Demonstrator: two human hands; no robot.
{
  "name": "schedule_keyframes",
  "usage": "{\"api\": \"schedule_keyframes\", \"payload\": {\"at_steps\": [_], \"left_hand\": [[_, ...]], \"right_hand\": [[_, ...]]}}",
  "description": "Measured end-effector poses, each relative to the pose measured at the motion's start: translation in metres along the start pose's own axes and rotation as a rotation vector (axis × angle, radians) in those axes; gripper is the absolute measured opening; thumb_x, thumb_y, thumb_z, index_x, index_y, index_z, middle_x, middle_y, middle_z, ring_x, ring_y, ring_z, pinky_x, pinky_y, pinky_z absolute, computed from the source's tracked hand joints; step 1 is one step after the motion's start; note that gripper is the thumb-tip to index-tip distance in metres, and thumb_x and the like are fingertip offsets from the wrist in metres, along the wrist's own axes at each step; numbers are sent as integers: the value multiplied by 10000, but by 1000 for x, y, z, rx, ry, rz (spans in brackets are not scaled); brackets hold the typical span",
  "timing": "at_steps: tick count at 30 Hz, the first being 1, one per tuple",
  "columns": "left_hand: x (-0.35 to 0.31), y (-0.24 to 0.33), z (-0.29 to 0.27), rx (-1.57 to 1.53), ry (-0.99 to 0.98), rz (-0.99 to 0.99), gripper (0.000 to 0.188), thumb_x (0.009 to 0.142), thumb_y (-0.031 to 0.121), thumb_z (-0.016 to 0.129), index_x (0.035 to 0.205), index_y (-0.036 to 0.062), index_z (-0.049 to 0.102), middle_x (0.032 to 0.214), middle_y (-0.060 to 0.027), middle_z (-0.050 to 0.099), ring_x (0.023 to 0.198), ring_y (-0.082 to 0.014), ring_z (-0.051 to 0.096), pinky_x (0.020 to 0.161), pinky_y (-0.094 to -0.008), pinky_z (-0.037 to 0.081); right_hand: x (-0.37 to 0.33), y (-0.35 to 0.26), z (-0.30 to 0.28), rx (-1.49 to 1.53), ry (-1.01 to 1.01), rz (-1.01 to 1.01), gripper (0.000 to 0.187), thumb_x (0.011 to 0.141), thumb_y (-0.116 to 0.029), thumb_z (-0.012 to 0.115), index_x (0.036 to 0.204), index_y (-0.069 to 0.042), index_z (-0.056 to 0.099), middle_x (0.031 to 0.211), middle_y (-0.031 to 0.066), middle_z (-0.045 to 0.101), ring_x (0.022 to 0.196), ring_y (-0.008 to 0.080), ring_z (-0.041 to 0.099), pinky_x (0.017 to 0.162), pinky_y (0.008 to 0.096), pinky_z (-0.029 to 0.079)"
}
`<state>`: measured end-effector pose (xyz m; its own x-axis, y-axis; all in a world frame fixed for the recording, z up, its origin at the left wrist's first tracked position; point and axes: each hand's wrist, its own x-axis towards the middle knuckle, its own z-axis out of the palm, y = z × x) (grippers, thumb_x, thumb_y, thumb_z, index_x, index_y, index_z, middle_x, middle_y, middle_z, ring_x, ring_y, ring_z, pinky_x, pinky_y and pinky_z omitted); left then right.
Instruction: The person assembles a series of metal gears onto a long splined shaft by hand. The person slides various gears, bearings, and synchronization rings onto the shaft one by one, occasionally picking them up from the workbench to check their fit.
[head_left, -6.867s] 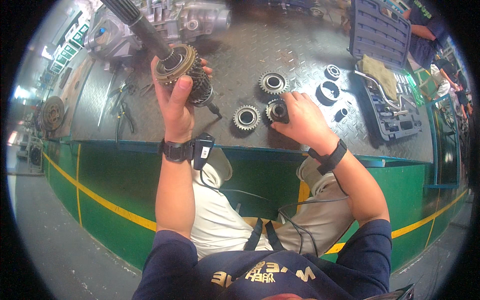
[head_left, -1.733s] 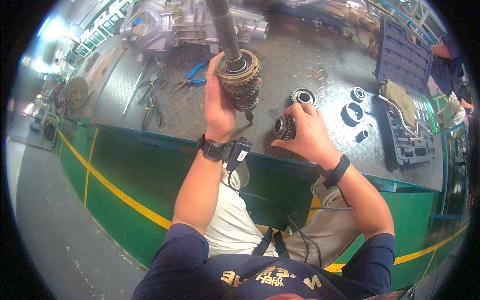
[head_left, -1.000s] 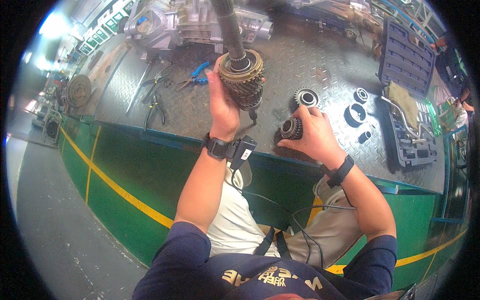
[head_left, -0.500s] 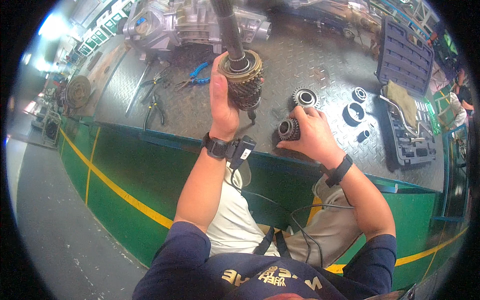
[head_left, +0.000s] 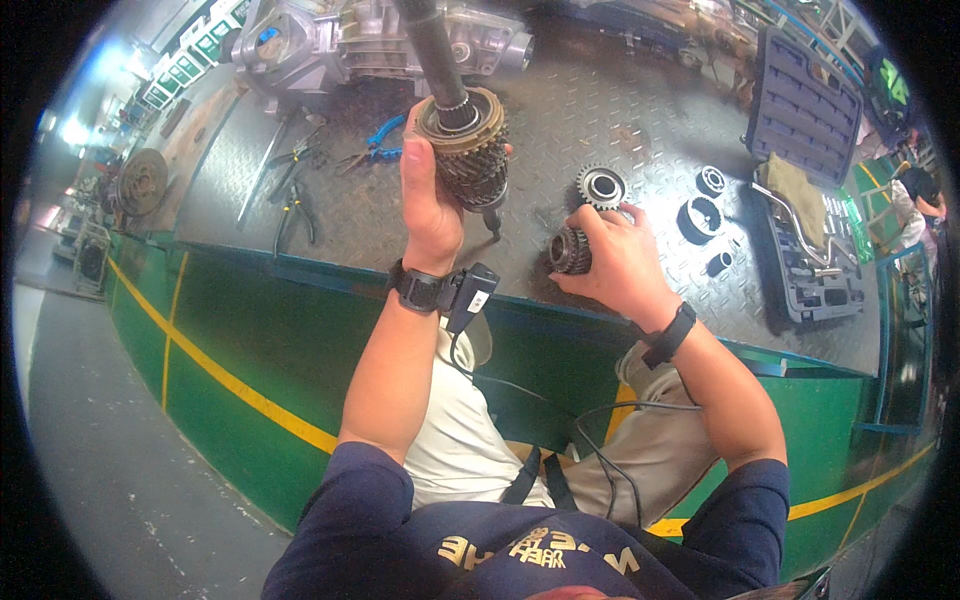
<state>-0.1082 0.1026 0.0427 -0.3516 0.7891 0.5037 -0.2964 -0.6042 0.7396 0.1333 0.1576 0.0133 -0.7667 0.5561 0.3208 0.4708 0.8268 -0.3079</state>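
Wrapped round a gear shaft, my left hand keeps it upright; a brass-coloured ring sits around it above dark toothed gears. The shaft's long splined end rises out of the top of the view, and its narrow lower tip comes down by the metal bench top. Farther right, my right hand grips a small dark gear near the bench's front edge, thumb and fingers on its sides. Just beyond those fingers lies a larger toothed gear, flat on the bench.
Right of my right hand are a bearing, a dark ring and a small sleeve. An open socket case holds a cloth. Pliers lie left; a metal gearbox housing stands at the back.
The view has shifted slightly, so everything sits a little farther left. Both hands keep their holds on the gear shaft and the small gear, which has tilted a little.
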Motion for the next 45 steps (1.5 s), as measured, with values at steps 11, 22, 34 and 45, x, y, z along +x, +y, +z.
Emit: {"api": "schedule_keyframes", "payload": {"at_steps": [11,22,34,45], "left_hand": [[1,1,0,13,-4,2,671,1086,589,440,1449,25,467,1286,-145,671,1082,-253,711,953,-428,604],[0,2,0,-2,2,-24,659,1090,574,442,1453,25,468,1292,-147,672,1087,-253,714,957,-424,602],[-1,2,2,33,1,-20,713,1084,633,392,1436,23,497,1254,-175,690,1060,-299,720,938,-440,583],[-2,4,1,-5,-8,-27,719,1099,606,365,1427,-13,528,1262,-200,693,1082,-314,720,956,-445,577]], "right_hand": [[-2,-12,-5,99,107,-9,614,682,-309,910,1152,-86,584,966,139,703,1019,345,682,1054,512,453],[-2,-18,-10,1314,75,276,518,833,-205,834,1269,-16,630,1092,73,707,1005,185,685,897,360,552],[-11,-31,20,165,16,-21,623,688,-351,912,1160,-81,608,1014,120,692,1061,343,613,897,457,451],[-4,-3,8,-199,115,-71,658,792,-535,850,1235,-76,689,1274,156,683,1293,374,571,1060,503,442]]}}
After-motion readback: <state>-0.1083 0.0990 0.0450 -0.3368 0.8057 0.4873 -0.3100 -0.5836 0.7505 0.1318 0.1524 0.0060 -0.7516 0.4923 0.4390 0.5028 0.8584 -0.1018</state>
